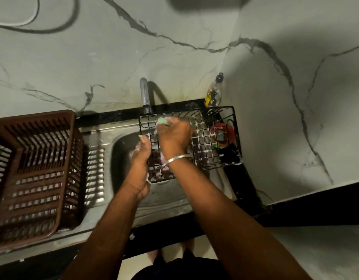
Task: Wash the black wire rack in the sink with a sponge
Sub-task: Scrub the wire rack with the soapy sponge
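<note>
Marble-patterned wall [174, 57] with dark veins stands behind the steel sink [106, 142], and a black counter edge runs along its back. From my remote seat I see the black wire rack [207, 136] held over the sink bowl, tilted, its far side near the back edge under the tap [144, 96] and its right end reaching over the right rim of the sink. Foam sits on many of its wires.

My left hand [141, 164] grasps the near left corner of the rack, fingers curled around the wire frame, with soap on the knuckles. My right hand [174, 134] is clenched around a green sponge [162, 121] and presses it against the wires at the far left part of the rack. A thin metal bangle [177, 158] lies around the right wrist.

Behind the right end of the rack I see a red round object [223, 136] on the counter, partly hidden by the wires; I cannot tell what it is. A small clear bottle [214, 93] with a dark cap stands at the back right corner of the counter, against the wall. On the left drainboard of the sink stands a brown plastic basket [35, 168] with slotted walls. Two cables [43, 27] hang on the wall at the top left.
</note>
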